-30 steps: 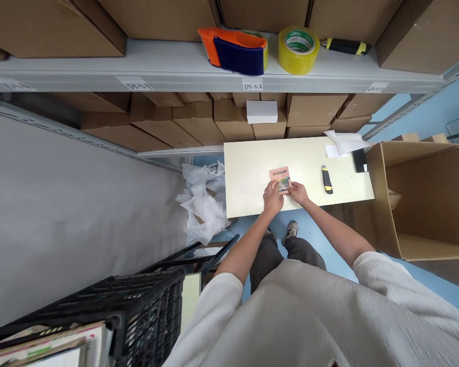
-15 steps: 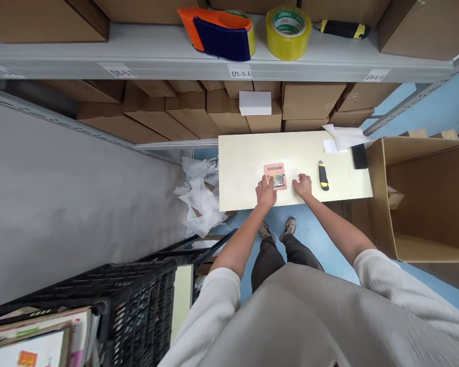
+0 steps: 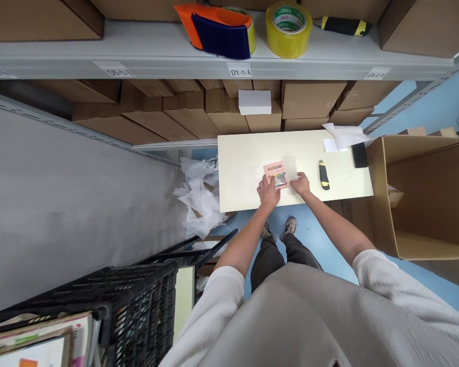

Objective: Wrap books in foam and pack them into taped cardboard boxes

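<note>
A small pink booklet (image 3: 274, 168) with a picture on its front lies slightly turned on the cream table. My left hand (image 3: 268, 192) grips its lower left part, thumb and fingers over the cover. Beside the booklet's right edge shows a pale, thin sheet (image 3: 289, 165); whether it is a page or a clear wrapper I cannot tell. My right hand (image 3: 301, 185) pinches at the lower right edge of this sheet, its fingers closed. Right of that hand lies a black and yellow utility knife (image 3: 324, 175).
The table (image 3: 237, 173) stands below a shelf with cartons, a tape dispenser (image 3: 220, 33) and a tape roll (image 3: 288, 33). A large open carton (image 3: 424, 199) is at the right. Crumpled white wrapping (image 3: 201, 196) lies left; a black crate (image 3: 137, 316) holds books.
My right hand has moved left to the booklet's edge, and the pale sheet now shows there. The booklet has turned a little under my left hand.
</note>
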`<state>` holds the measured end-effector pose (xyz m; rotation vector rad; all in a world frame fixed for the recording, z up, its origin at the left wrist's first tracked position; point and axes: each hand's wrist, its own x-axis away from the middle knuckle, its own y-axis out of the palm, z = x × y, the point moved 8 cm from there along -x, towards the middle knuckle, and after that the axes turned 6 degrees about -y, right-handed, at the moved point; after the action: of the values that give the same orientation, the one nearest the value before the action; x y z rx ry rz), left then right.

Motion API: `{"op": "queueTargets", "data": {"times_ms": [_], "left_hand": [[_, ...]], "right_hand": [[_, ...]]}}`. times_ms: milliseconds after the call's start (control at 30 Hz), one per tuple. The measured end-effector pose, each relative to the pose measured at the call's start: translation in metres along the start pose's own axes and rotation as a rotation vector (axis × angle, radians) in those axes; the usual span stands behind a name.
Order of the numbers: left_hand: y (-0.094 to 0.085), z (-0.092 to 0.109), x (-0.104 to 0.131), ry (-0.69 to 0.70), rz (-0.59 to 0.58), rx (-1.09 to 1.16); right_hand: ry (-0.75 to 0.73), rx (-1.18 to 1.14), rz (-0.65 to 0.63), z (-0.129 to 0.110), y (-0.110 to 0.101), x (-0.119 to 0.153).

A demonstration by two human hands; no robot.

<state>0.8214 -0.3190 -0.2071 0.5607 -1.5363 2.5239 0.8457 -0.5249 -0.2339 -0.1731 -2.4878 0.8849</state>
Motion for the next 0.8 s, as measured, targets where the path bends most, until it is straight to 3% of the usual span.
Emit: {"op": "queueTargets", "data": {"times_ms": [233,433,533,633,800], "left_hand": [[-0.001,-0.002,-0.002,0.032,-0.019,0.006],[-0.005,-0.008,-0.004,0.022,-0.029,0.044],[-0.011,-0.009,-0.004,0.049,-0.015,0.052],[-0.016,-0.001,-0.001,0.172,-0.012,0.045],[-0.008,0.012,0.005,0.327,-0.136,-0.005]], "right_hand": [[-0.206,0.050,-0.056,-0.028,0.009,0.008],[-0.394,0.191,-0.186,-0.053,0.038,0.021],[-0.411,0.244,-0.227,-0.055,0.050,0.026],[-0.415,0.257,-0.249,-0.053,0.054,0.031],[-0.385,0.154,-0.228,-0.047,0.048,0.026]]}}
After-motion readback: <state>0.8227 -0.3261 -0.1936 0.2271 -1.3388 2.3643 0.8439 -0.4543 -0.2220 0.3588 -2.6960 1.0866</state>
